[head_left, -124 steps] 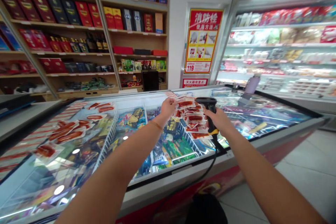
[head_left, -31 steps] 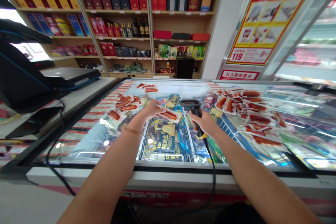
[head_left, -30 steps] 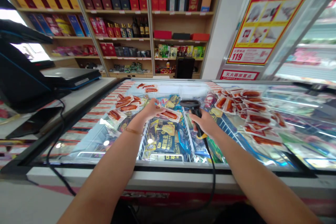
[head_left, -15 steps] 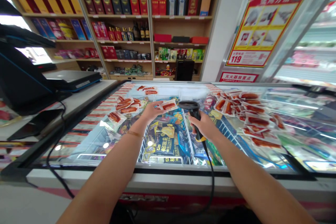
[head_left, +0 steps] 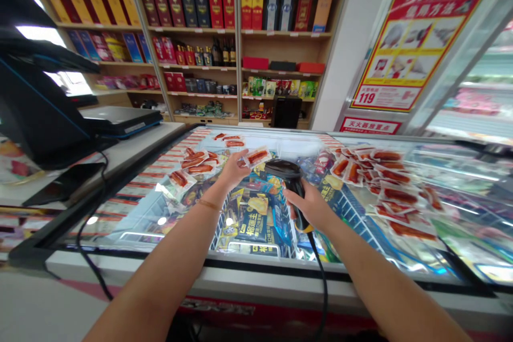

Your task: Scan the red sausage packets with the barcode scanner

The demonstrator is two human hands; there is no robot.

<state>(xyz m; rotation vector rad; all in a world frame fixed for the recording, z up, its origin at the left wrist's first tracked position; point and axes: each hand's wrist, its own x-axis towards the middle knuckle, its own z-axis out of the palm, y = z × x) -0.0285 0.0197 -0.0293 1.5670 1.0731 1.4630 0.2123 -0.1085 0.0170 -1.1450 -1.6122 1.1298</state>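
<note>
My left hand (head_left: 235, 170) is closed on the left end of a clear packet of sausage (head_left: 257, 157), held above the freezer's glass lid. Just right of it, my right hand (head_left: 306, 202) wraps around the handle of a black barcode scanner (head_left: 284, 169), whose head is beside the packet. From the scanner's grip a black cable (head_left: 320, 262) hangs over the freezer's front edge. Several sausage packets (head_left: 200, 163) lie on the glass to the left. A larger heap of similar packets (head_left: 395, 187) rests on the glass to the right.
Under the glass lid, wire baskets hold bagged frozen goods (head_left: 252, 219). On the left, a counter carries a scale (head_left: 120, 117) and a dark machine (head_left: 36, 96). Shelves (head_left: 192, 29) of boxed goods stand behind, and a red-and-yellow poster (head_left: 420, 37) hangs at the right.
The scanner head has moved slightly left and tilted, coming closer to the sausage packet. My left hand still holds the packet. The whole view has shifted a little.
</note>
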